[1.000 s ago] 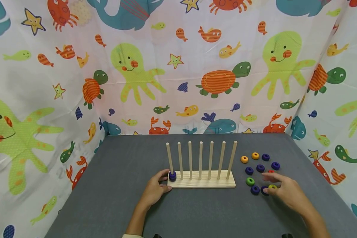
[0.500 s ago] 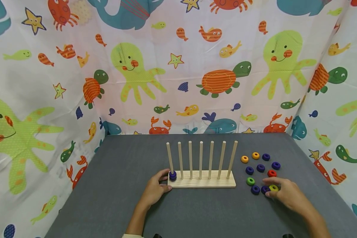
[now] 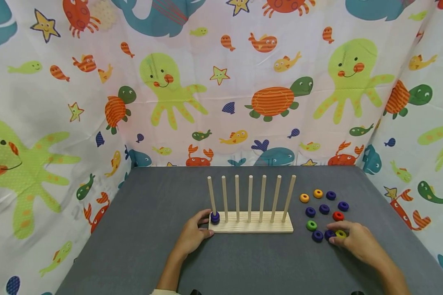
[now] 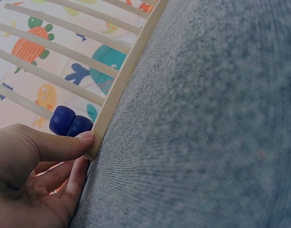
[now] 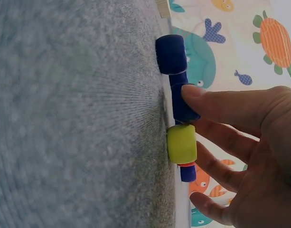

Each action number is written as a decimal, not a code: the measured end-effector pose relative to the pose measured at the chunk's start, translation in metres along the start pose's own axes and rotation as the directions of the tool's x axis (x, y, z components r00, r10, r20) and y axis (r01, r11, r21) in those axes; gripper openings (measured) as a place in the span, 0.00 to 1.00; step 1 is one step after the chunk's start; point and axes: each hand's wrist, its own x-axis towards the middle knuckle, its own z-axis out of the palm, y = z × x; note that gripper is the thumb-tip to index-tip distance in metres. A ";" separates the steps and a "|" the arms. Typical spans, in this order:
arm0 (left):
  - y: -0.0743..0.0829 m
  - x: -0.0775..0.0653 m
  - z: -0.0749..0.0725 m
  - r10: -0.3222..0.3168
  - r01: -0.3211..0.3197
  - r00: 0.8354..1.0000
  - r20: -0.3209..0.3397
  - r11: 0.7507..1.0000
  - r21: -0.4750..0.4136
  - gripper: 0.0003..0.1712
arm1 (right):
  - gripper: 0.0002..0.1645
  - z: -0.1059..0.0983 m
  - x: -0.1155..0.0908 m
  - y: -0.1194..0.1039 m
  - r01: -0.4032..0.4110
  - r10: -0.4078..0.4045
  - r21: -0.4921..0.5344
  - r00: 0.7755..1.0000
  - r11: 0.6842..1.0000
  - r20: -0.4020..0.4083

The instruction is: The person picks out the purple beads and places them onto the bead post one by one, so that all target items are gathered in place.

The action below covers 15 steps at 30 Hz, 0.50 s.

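A wooden stand (image 3: 252,228) with a row of several upright pegs sits mid-table. Two dark blue rings (image 3: 215,218) are stacked at the foot of its leftmost peg. My left hand (image 3: 191,233) grips the stand's left end; in the left wrist view the thumb presses the edge of the wooden base (image 4: 117,90). To the right of the stand, my right hand (image 3: 359,241) pinches a dark blue ring (image 5: 182,103) between thumb and index finger, low at the table. Right beside that ring lies a yellow ring (image 5: 182,145), apart from the pinch.
Other loose rings lie near the right hand: a red ring (image 3: 338,216), a green ring (image 3: 311,225), an orange ring (image 3: 304,198) and several dark blue ones. The grey tabletop (image 3: 151,196) meets a patterned sea-animal curtain (image 3: 221,114) behind and at both sides.
My right hand has come down slightly and its thumb and index finger have closed in on the blue ring, uncovering the red ring. My left hand stays on the stand.
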 end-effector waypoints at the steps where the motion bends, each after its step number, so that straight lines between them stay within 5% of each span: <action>1: 0.000 0.000 0.000 0.007 -0.007 1.000 0.001 1.000 0.003 0.39 | 0.24 0.000 0.000 -0.001 0.002 -0.002 -0.007 1.000 1.000 -0.007; 15: -0.001 0.000 0.000 0.018 -0.018 1.000 0.006 1.000 0.007 0.39 | 0.21 -0.003 -0.005 -0.019 0.034 -0.038 -0.028 0.989 0.999 -0.140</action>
